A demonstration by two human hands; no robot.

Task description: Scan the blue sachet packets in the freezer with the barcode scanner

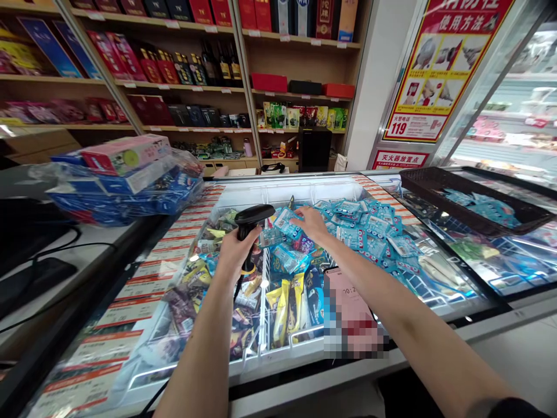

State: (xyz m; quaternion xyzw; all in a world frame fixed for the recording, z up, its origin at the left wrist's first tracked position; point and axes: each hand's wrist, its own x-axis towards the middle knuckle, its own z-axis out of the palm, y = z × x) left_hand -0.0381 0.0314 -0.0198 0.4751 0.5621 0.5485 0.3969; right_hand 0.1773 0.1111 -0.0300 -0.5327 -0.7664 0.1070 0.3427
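Observation:
My left hand (235,251) is wrapped round the handle of a black barcode scanner (255,215), raised over a glass-topped freezer (278,194). The scanner's head points right, toward a small blue packet (286,223). My right hand (314,224) has its fingers closed on the edge of that packet and holds it in front of the scanner. A pile of similar blue packets (369,232) is spread on the glass just right of my right hand. Below my right forearm lies a phone (350,307), its screen partly pixelated.
Wrapped ice creams (289,307) show through the glass in white wire baskets. At the right stands a dark woven basket (478,200) with more blue packets. Boxes in plastic (126,180) are stacked at the left. Behind are shelves (300,93) of goods and a red-and-yellow poster (444,69).

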